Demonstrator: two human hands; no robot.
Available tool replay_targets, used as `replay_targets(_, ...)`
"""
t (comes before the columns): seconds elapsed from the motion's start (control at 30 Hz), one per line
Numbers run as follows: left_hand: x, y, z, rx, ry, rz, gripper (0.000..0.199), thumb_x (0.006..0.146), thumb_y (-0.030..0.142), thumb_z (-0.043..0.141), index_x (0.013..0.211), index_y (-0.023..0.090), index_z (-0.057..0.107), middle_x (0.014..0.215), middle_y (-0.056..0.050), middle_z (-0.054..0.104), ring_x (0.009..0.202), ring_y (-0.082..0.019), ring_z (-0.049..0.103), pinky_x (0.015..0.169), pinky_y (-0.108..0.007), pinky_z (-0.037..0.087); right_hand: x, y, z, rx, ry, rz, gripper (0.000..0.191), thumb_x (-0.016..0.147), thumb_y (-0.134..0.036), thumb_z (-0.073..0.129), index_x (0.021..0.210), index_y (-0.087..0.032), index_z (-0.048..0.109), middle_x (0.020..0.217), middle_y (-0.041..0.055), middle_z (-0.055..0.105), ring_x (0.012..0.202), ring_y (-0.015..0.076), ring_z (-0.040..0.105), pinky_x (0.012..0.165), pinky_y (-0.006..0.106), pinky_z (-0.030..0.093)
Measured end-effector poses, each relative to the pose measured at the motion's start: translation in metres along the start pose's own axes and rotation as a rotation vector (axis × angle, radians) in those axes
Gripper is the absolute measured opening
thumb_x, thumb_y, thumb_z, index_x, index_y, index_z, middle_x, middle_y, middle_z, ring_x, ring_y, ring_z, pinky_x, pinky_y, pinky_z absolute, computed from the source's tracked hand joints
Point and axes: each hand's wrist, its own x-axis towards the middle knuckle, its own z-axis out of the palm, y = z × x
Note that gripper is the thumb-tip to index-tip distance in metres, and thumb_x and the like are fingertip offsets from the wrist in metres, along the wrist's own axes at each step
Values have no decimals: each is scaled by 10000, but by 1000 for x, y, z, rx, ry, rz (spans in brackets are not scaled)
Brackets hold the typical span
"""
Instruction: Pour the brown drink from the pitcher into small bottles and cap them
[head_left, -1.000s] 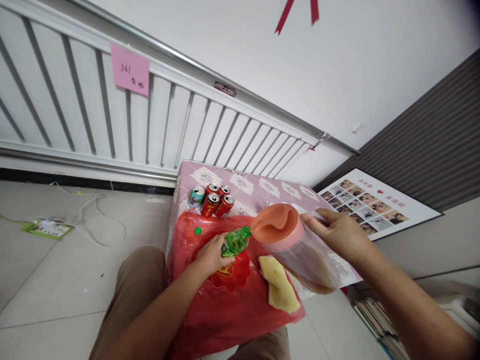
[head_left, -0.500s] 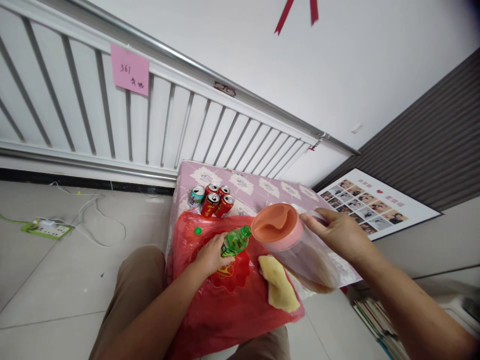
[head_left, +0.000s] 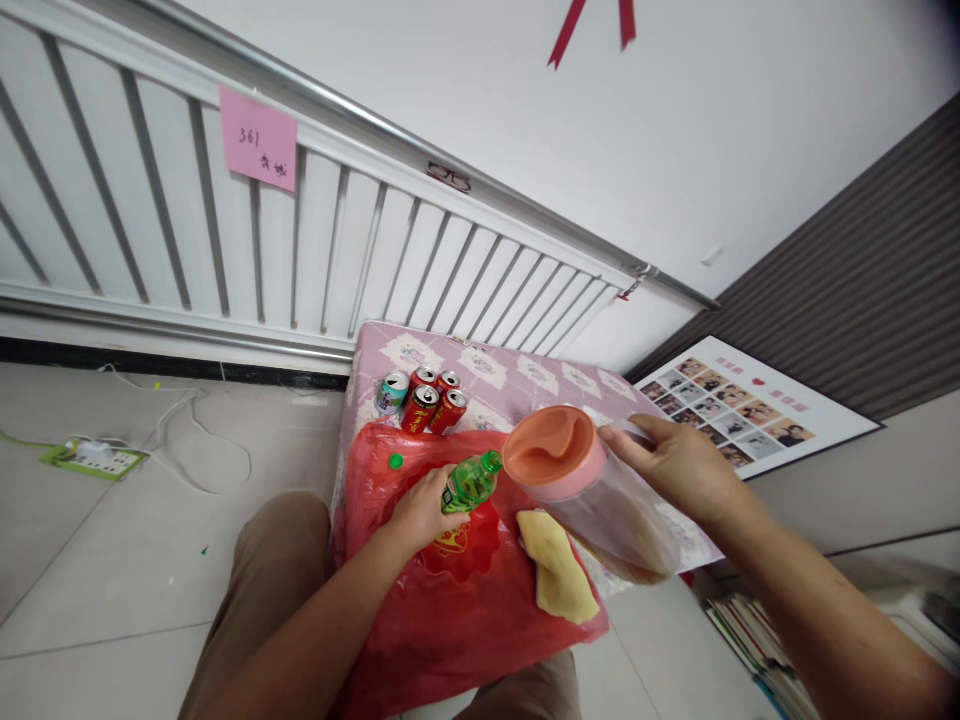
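Note:
My left hand (head_left: 426, 512) is wrapped round a green plastic bottle (head_left: 472, 482), tilted with its mouth toward the pitcher. By its handle, my right hand (head_left: 675, 465) holds a clear pitcher (head_left: 622, 520) with an orange lid (head_left: 555, 450). The pitcher leans toward the bottle, and some brownish liquid shows low inside it. The bottle's mouth is at the lid's left edge; whether they touch I cannot tell. Beneath the bottle lies a red scalloped dish (head_left: 480, 550). A green cap (head_left: 395, 461) rests on the red plastic sheet (head_left: 465, 640), as does a folded yellow cloth (head_left: 559, 570).
Several opened drink cans (head_left: 424, 408) stand at the back left of the table, on its pink patterned cover (head_left: 517, 375). Behind is a white radiator (head_left: 420, 260). A power strip (head_left: 94, 458) with cables lies on the floor at left. A photo board (head_left: 750, 400) leans at right.

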Motion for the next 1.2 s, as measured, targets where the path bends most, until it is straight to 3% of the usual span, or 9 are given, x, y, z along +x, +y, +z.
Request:
replay_targets(0.27, 0, -1, 1, 12, -2, -14, 745, 717, 294, 772, 1378, 251, 433, 1347, -86, 583, 1240, -262, 563, 1069, -410, 442, 1, 0, 0, -64, -101, 51, 453, 794, -632, 506, 585, -230, 497, 487, -32, 453, 495, 138, 431, 477, 281, 307)
replay_targets(0.8, -1, 0, 0, 16, -8, -19, 740, 713, 279, 780, 1372, 262, 443, 1332, -81, 594, 1221, -266, 575, 1054, -411, 453, 1, -2, -1, -73, -111, 82, 443, 767, -645, 495, 607, -232, 510, 518, -21, 479, 515, 147, 450, 499, 291, 319)
replay_targets(1.2, -1, 0, 0, 20, -7, -18, 747, 713, 287, 777, 1379, 236, 443, 1336, -96, 590, 1234, -273, 566, 1065, -409, 442, 2, 1, 0, -66, -92, 20, 463, 793, -648, 506, 598, -229, 521, 486, -25, 476, 483, 137, 434, 461, 280, 307)
